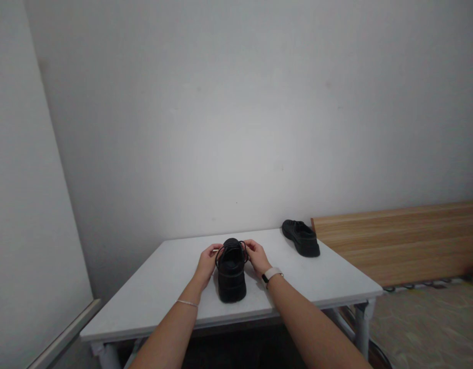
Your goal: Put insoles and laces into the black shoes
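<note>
A black lace-up shoe [231, 287] stands on the white table, its heel toward me and its toe toward the wall. Black shoelaces [218, 260] loop out at both sides of its opening. My left hand [208, 259] is at the shoe's left side, fingers pinched on a lace. On the other side my right hand [256, 254] has its fingers closed on the lace there. The fingertips are partly hidden by the shoe and the laces.
Another black shoe [302, 240] sits at the table's back right edge. The white table [144, 292] stands against a pale wall [236, 128]. A wood-grain board [397, 246] leans along the wall at the right, above a patterned floor [424, 323].
</note>
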`<state>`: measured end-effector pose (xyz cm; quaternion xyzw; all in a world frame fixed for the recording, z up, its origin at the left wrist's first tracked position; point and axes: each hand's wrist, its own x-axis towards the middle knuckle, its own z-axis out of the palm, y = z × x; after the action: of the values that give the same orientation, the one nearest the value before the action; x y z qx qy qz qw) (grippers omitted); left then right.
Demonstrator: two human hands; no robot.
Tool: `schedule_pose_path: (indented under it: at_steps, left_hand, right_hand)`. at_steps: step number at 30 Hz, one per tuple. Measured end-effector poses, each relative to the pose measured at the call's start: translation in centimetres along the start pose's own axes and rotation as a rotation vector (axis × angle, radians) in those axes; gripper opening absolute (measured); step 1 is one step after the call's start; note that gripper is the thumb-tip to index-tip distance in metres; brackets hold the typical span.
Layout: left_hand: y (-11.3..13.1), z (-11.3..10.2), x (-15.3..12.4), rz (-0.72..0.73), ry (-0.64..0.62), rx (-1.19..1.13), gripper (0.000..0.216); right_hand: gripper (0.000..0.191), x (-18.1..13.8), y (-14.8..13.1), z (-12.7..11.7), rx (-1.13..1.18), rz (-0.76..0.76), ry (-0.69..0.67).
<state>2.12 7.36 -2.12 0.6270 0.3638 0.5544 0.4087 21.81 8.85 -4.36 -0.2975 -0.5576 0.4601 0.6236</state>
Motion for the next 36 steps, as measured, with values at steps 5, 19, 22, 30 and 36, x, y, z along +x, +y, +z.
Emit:
schedule_pose_path:
  at_steps: [5, 19, 22, 30, 36]
  left_hand:
    - [-0.09, 0.07, 0.09, 0.005, 0.015, 0.006, 0.02]
    - [-0.02, 0.01, -0.03, 0.017, 0.022, 0.014, 0.02]
    - [0.03, 0.01, -0.07, 0.019, 0.023, 0.006, 0.02]
    - [0.11, 0.09, -0.28, 0.012, 0.039, -0.045, 0.021]
    - [0.58, 0.17, -0.59, -0.003, 0.025, -0.078, 0.019]
  right_hand:
    - [0.019, -0.01, 0.01, 0.05, -0.028, -0.017, 0.02]
    - [0.02, 0.03, -0.04, 0.04, -0.096, -0.024, 0.051]
    - [0.019, 0.0, -0.11, 0.03, -0.111, -0.031, 0.081]
    - [0.021, 0.0, -0.44, -0.03, -0.108, 0.0, 0.135]
    - [0.019, -0.26, -0.6, 0.17, -0.079, 0.035, 0.101]
